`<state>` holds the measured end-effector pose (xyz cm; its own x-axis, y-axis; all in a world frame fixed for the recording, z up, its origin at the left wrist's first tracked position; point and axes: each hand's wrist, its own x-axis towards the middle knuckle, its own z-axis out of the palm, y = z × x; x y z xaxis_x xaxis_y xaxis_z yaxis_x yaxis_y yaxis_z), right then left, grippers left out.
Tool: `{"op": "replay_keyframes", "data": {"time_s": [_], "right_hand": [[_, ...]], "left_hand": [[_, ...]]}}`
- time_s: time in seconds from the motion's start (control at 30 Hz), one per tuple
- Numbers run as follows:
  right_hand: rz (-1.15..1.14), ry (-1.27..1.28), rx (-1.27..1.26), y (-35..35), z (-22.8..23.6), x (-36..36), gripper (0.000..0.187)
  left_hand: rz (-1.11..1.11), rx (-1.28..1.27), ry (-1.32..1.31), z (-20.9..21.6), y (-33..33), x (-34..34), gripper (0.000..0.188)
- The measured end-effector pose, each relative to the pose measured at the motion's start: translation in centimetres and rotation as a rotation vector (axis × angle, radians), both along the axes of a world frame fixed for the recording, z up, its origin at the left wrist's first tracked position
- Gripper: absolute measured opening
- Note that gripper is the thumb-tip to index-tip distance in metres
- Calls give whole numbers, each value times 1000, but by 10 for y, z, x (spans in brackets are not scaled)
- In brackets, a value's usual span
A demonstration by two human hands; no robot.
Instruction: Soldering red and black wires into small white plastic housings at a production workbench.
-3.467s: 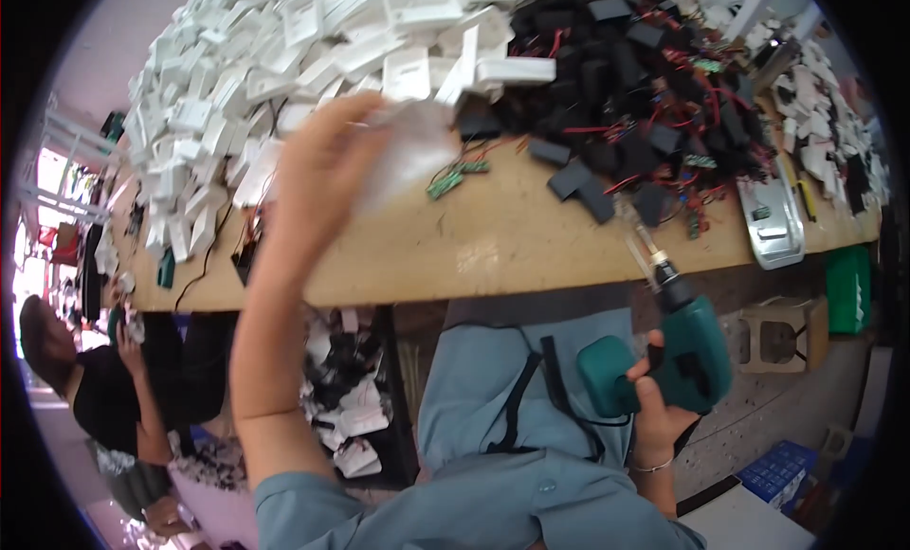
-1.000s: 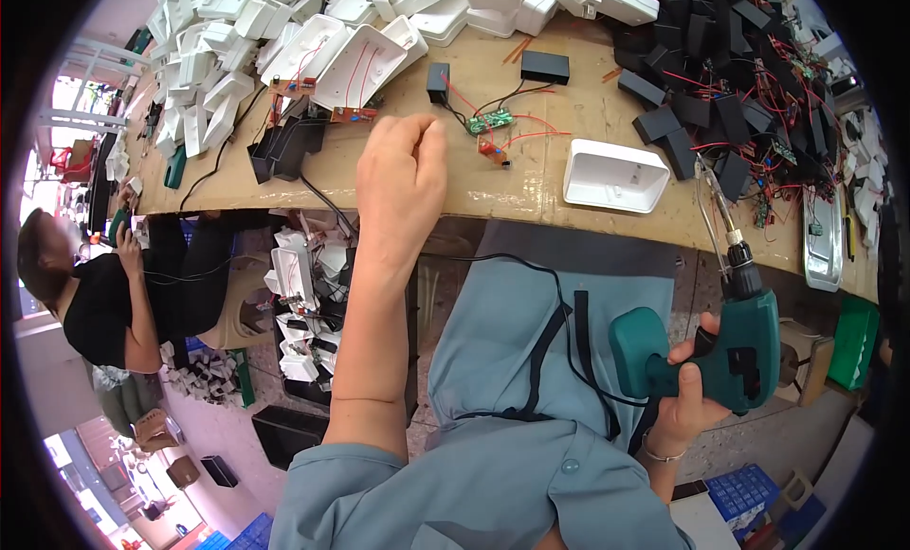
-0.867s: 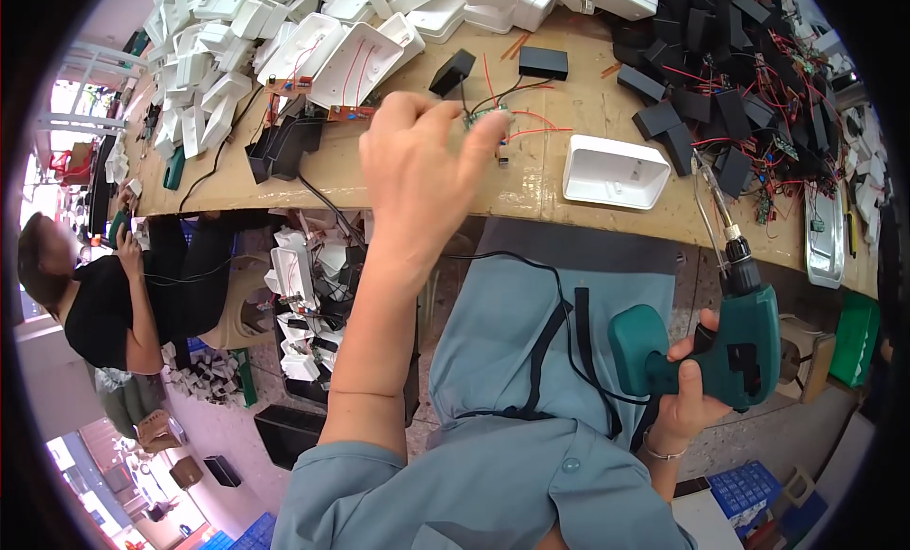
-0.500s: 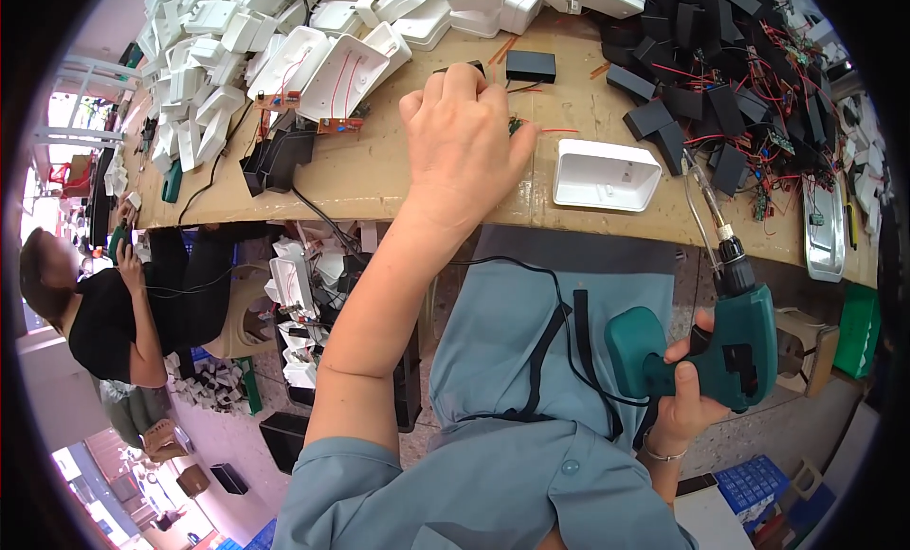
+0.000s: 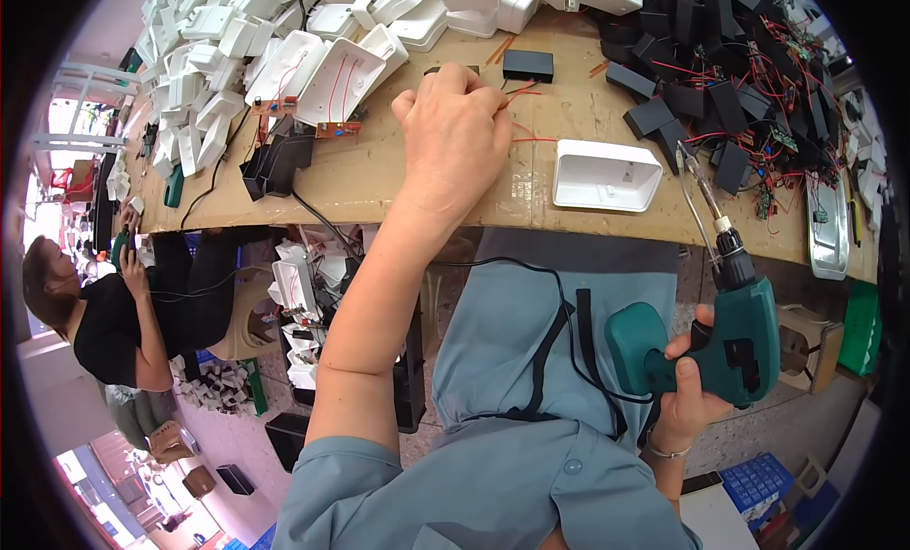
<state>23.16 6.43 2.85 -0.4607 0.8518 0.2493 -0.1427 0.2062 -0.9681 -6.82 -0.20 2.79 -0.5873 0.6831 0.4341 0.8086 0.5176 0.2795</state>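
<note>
My left hand (image 5: pixel 453 138) is over the tabletop, its fingers curled down and closed. What they grip is hidden under the palm; red wires (image 5: pixel 536 139) stick out beside the thumb, and a dark edge shows past the fingertips. In my right hand (image 5: pixel 687 403) is a green soldering gun (image 5: pixel 744 337), held by its grip at the lower right, with its thin metal tip (image 5: pixel 697 176) pointing up over the table's near edge. An open white plastic housing (image 5: pixel 607 198) lies between the hand and the gun's tip. Beyond my left hand rests a small black box (image 5: pixel 528 66).
White housings (image 5: pixel 213 62) are heaped at the far left, black boxes with wired boards (image 5: pixel 711 95) at the right. Two black cases (image 5: pixel 277 162) and orange circuit boards (image 5: pixel 336 129) lie left of my hand. A metal tray (image 5: pixel 828 233) sits far right. Another person (image 5: pixel 114 313) works at left.
My left hand has shifted slightly left, and more red wire shows at its right side. The soldering gun's tip has tilted a little to the left and up.
</note>
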Motion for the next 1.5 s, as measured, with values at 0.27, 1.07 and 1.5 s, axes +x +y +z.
{"op": "replay_keyframes", "data": {"time_s": [0.27,1.07,1.5], "right_hand": [[-5,-29,-1,6,0,-4,62],[349,480,-609,36,-22,-97,61],[381,350,-497,48,-23,-56,71]], "left_hand": [[-101,858,-635,5,-24,-10,9],[-379,835,-591,7,-30,19,9],[-521,290,-384,6,-10,67,10]]}}
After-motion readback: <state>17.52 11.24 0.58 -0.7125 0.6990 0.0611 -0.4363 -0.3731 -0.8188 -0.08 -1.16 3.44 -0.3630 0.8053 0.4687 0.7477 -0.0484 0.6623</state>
